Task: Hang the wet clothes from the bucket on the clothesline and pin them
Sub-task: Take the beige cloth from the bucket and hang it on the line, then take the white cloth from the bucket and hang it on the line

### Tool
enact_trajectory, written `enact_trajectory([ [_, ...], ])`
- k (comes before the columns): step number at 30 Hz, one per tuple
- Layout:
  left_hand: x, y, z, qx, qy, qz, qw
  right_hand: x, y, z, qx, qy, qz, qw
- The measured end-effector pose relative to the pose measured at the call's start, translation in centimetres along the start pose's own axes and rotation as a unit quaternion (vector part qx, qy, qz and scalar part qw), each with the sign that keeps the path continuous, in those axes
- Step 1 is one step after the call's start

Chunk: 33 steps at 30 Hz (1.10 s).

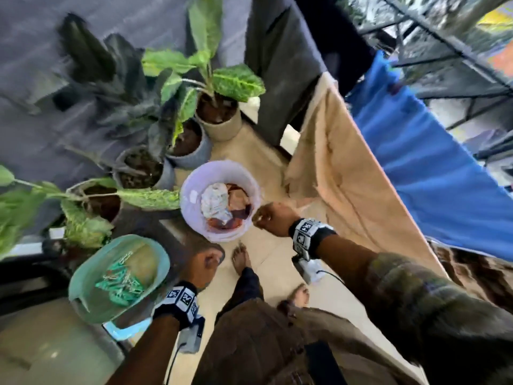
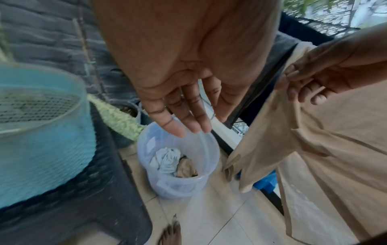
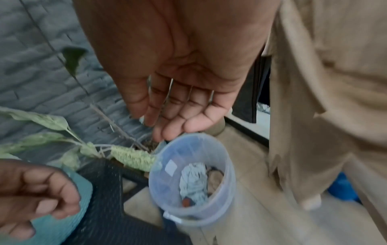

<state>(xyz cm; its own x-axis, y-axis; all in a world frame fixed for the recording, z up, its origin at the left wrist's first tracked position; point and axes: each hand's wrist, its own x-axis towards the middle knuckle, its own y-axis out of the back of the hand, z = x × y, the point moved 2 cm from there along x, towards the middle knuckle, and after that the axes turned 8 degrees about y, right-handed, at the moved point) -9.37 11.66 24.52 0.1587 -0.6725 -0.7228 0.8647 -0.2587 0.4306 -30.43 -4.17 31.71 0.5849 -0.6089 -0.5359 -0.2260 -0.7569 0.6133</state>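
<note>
A pale lilac bucket [image 1: 191,190] stands on the tiled floor and holds a crumpled white cloth [image 1: 216,201] beside a brown one [image 1: 238,202]. My right hand [image 1: 265,218] hovers at the bucket's right rim. In the right wrist view this hand [image 3: 178,122] is empty, its fingers relaxed above the bucket [image 3: 201,213]. My left hand [image 1: 206,263] hangs lower, in front of the bucket, between it and a teal basket [image 1: 83,290]. Its fingers [image 2: 188,119] are loose and hold nothing. A tan garment [image 1: 347,168] hangs just right of my right hand.
The teal basket holds several green pegs [image 1: 122,282] and sits on a black stool [image 2: 94,207]. Potted plants [image 1: 216,112] crowd the wall behind the bucket. A blue cloth [image 1: 433,162] and a dark garment [image 1: 283,65] hang beside the tan one. My bare feet [image 1: 241,257] are below the bucket.
</note>
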Motion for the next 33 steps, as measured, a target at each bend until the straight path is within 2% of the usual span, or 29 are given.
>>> enact_trajectory([
  [4, 3.3, 1.2, -5.0, -0.065, 0.088, 0.007, 0.994, 5.1, -4.3, -1.1, 0.02, -0.031, -0.091, 0.995],
  [9, 6.4, 5.4, -4.7, -0.06, 0.11, 0.003, 0.992, 9.9, -6.9, -0.8, 0.014, -0.061, -0.14, 0.988],
  [15, 11.2, 8.3, -3.7, -0.071, 0.127, 0.032, 0.989, 15.1, -6.5, 0.0, 0.007, -0.047, -0.161, 0.986],
  [19, 14.4, 8.5, -3.1, -0.092, 0.139, 0.055, 0.985, 19.6, -6.3, 1.0, 0.003, -0.026, -0.161, 0.987],
  [24, 20.0, 7.1, -3.3, -0.115, 0.133, 0.123, 0.977, 27.0, -8.5, 4.6, -0.02, -0.01, -0.194, 0.981],
  [30, 26.3, 5.0, -6.6, -0.084, 0.139, 0.167, 0.972, 35.1, -13.4, 10.4, -0.082, -0.009, -0.236, 0.968],
  [33, 29.5, 4.1, -8.6, -0.068, 0.15, 0.207, 0.964, 39.3, -16.4, 12.8, -0.109, -0.007, -0.232, 0.966],
])
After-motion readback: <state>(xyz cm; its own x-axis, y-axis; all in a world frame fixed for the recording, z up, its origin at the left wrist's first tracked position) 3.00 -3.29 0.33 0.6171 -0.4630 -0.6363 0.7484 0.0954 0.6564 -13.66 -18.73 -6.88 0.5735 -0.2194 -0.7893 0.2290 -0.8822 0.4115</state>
